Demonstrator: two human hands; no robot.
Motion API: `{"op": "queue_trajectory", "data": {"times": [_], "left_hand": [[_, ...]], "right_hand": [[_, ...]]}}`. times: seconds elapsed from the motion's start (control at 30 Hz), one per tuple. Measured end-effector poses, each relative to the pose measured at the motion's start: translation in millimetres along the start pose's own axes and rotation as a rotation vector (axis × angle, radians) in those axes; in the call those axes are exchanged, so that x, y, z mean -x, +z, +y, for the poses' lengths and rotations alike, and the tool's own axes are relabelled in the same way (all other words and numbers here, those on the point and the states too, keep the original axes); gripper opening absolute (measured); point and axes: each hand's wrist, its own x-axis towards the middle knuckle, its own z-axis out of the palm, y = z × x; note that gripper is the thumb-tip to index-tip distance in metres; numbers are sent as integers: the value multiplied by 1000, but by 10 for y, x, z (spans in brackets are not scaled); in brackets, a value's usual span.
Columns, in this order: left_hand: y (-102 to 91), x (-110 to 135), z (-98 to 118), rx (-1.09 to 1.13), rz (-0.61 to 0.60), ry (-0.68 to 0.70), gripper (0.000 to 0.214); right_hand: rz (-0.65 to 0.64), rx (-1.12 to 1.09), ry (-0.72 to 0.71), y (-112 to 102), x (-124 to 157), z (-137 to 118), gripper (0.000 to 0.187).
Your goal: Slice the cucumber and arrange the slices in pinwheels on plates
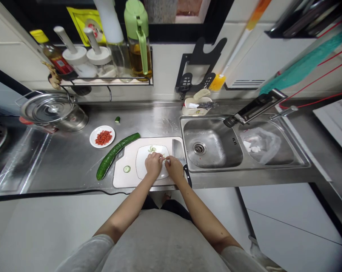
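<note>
Over a white square plate (141, 163), my left hand (153, 165) and my right hand (175, 169) meet with fingertips pinched on a thin cucumber slice (164, 155), mostly hidden by the fingers. Several pale green cucumber slices (152, 149) lie near the plate's far edge. The plate rests on a white cutting board (120, 180), where a single cucumber round (127, 169) sits left of the plate. A knife (187, 174) lies along the board's right edge, black handle towards me. One long cucumber (112, 156) lies slantwise at the board's left, its far end overlapping the board.
A small dish (92, 139) of red berries and a cucumber end (117, 119) stand on the steel counter. A lidded pot (71, 119) is at the far left. To the right is a double sink (213, 151) with a black faucet (253, 109) and a plastic bag (268, 141).
</note>
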Motion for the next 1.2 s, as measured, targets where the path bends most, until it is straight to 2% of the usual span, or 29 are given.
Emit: {"op": "queue_trajectory", "data": {"times": [0.47, 1.2], "left_hand": [[-3, -6, 45, 7, -4, -31, 23], [-71, -10, 107, -8, -60, -38, 23]], "right_hand": [[10, -52, 28, -28, -15, 28, 22], [28, -15, -24, -92, -55, 31, 24]]}}
